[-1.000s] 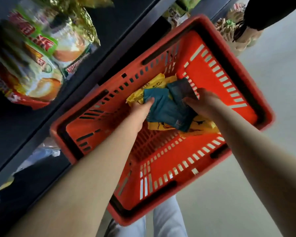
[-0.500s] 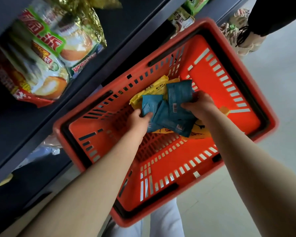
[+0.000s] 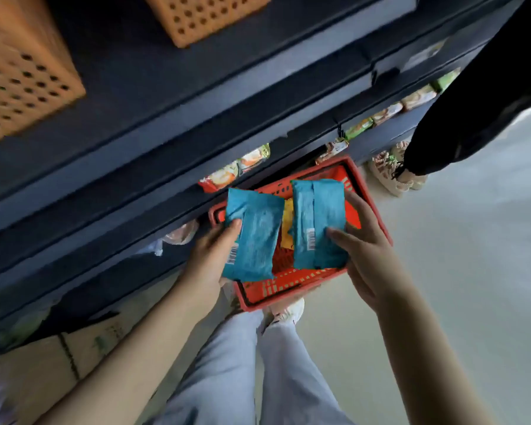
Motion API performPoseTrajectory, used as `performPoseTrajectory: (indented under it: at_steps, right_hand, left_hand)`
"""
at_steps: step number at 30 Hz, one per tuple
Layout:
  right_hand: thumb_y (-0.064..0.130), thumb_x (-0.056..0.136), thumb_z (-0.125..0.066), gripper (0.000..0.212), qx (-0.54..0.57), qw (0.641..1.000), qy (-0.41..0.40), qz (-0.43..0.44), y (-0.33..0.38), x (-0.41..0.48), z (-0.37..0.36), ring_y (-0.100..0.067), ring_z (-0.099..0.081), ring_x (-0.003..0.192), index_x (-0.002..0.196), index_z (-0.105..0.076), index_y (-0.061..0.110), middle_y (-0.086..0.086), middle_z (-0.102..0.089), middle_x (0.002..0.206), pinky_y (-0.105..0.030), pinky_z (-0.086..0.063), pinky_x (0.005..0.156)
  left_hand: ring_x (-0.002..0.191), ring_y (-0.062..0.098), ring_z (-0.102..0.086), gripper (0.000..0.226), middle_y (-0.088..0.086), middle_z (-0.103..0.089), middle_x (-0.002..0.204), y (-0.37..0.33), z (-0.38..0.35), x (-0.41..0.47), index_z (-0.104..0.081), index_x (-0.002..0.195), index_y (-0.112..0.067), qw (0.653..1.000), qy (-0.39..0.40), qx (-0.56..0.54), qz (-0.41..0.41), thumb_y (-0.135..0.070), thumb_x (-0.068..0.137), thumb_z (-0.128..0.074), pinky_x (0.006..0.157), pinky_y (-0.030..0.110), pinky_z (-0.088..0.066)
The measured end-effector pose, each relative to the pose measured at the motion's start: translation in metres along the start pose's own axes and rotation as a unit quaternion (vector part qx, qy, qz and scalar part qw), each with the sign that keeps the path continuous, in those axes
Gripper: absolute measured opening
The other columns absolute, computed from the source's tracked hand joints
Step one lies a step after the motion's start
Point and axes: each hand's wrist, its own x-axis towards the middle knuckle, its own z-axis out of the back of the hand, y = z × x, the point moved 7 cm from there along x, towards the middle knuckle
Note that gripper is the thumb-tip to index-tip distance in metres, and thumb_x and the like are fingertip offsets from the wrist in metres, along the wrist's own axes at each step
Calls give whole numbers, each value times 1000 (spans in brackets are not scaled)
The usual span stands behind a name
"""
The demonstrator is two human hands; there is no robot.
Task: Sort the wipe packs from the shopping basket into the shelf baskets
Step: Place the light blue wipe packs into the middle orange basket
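My left hand (image 3: 210,256) gripped one teal wipe pack (image 3: 255,237) in the middle of the frame. The thumb was pressed on the pack's front face above the barcode, and the fingers were hidden behind it. My right hand (image 3: 365,250) held a second teal wipe pack (image 3: 318,222) just to the right. Its thumb lay across the front beside the barcode, and the fingers were curled round the pack's right edge.

Both packs stood roughly upright, side by side without touching, their seamed backs towards me. They were held in front of the red shopping basket (image 3: 288,297), which sat on the pale floor (image 3: 457,271) just past my white shoe (image 3: 285,311), at the foot of the dark blue shelving (image 3: 166,118). Through the gap between the two packs I could see a yellow pack (image 3: 287,228) lying inside the basket.

One orange perforated shelf basket (image 3: 22,87) stood at the upper left of the frame. Another shelf basket (image 3: 206,16) stood at top centre. Both were blurred, and I could not tell what they held. Snack packets (image 3: 236,170) lined a lower shelf, running from the centre towards the upper right.

Someone else's dark trouser leg (image 3: 472,102) filled the upper right, with a patterned shoe (image 3: 393,173) near the basket's far corner. A cardboard box (image 3: 43,363) lay at the lower left, and my light jeans (image 3: 227,378) were at bottom centre.
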Motion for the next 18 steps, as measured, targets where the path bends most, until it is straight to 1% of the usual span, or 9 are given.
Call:
performPoseTrajectory:
  at_steps: [3,5,7,9,11,12,14,16,18]
  right_hand:
    - [10,89,-61,47,-11,999,46,19,42,-45,-50,-26,-68,97,127,-51,36,-8,-69,115,-44,-56,87]
    - [24,78,-76,61,-66,995,54,48,65,-66,-83,-13,-68,85,131,-48,34,-3,-69,105,-35,-56,78]
    - [22,78,-79,64,-104,991,60,59,82,-82,-114,-3,-65,71,131,-44,32,-1,-64,100,-24,-53,63]
    - [21,80,-76,60,-118,988,79,63,93,-94,-146,-3,-62,65,129,-43,32,-1,-60,98,-19,-47,53]
    - [35,71,-80,61,-109,985,121,65,99,-102,-180,-8,-53,61,122,-46,30,-1,-55,89,-21,-39,51]
    - [40,66,-79,62,-70,985,144,63,100,-104,-198,-10,-47,57,116,-47,24,-2,-51,83,-23,-35,51]
    - [40,69,-71,53,48,985,159,38,97,-105,-230,-16,-46,60,111,-53,14,-8,-54,83,-28,-36,58]
    - [40,81,-56,47,120,980,161,-2,87,-109,-263,-27,-60,81,118,-61,11,-16,-66,100,-35,-43,75]
    - [40,91,-46,44,164,970,176,-19,74,-115,-297,-31,-63,108,123,-61,14,-18,-67,117,-41,-42,97]
  left_hand:
    - [94,17,-68,25,0,-73,109,-55,18,-57,-66,112,-24,998,-5,-28,-49,-35,93,-54,69,27,-49]
    - [91,18,-69,23,1,-74,106,-84,33,-87,-67,107,-23,995,-15,-45,-87,-36,92,-56,73,30,-50]
    - [92,17,-70,20,-2,-74,103,-109,49,-113,-67,107,-25,991,-19,-48,-125,-35,91,-58,74,32,-51]
    - [92,16,-70,22,-3,-74,103,-128,70,-133,-65,110,-25,987,-27,-65,-146,-33,91,-59,69,33,-52]
    - [97,22,-70,19,3,-74,106,-142,94,-145,-65,110,-19,983,-32,-107,-146,-25,94,-58,79,45,-56]
    - [99,25,-70,17,6,-74,107,-147,108,-149,-65,109,-15,980,-35,-132,-144,-20,95,-56,85,50,-55]
    - [94,26,-71,13,10,-74,104,-158,139,-155,-63,103,-12,974,-43,-168,-145,-10,95,-53,83,49,-56]
    - [87,23,-72,14,9,-75,100,-166,173,-160,-63,97,-14,968,-49,-206,-137,-7,96,-51,74,45,-56]
    - [85,23,-72,14,7,-76,96,-172,207,-164,-65,99,-16,957,-39,-263,-117,-10,95,-53,72,42,-55]
